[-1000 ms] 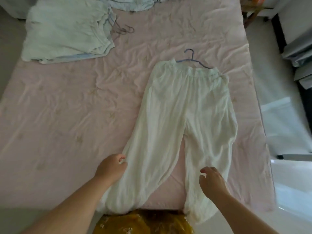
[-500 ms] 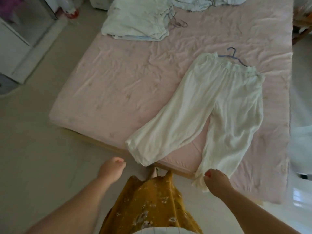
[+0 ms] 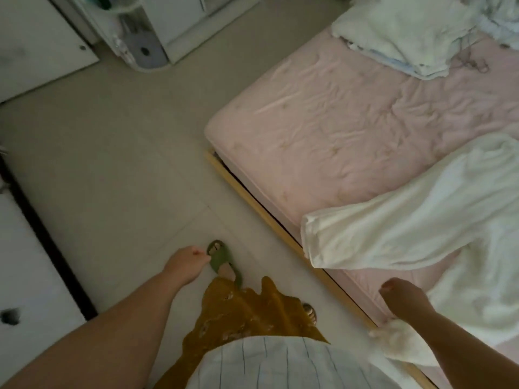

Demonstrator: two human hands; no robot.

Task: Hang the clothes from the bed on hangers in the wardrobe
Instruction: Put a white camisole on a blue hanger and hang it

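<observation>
While we looked down from the head camera, the floor (image 3: 112, 169) filled the frame from nine o'clock to the centre, and the bed (image 3: 337, 122) with its pink sheet took the side from one to four o'clock. White cupboard fronts (image 3: 33, 51) stood at ten and eleven o'clock. On the bed, the white trousers (image 3: 407, 226) lay spread at three to four o'clock, one leg end reaching the mattress edge and the other hanging over it near five o'clock. A folded pile of pale clothes (image 3: 401, 32) sat on the bed at one o'clock, with a thin wire hanger (image 3: 474, 58) just beside it. At six o'clock we saw a mustard skirt (image 3: 247, 313) and a green slipper (image 3: 222, 261). Our left hand (image 3: 186, 265) hung over the floor at seven o'clock, its fingers loosely curled and grasping nothing. Our right hand (image 3: 404, 300) hung at five o'clock over the bed edge, just above the hanging leg; its fingers were relaxed and released, holding nothing.
</observation>
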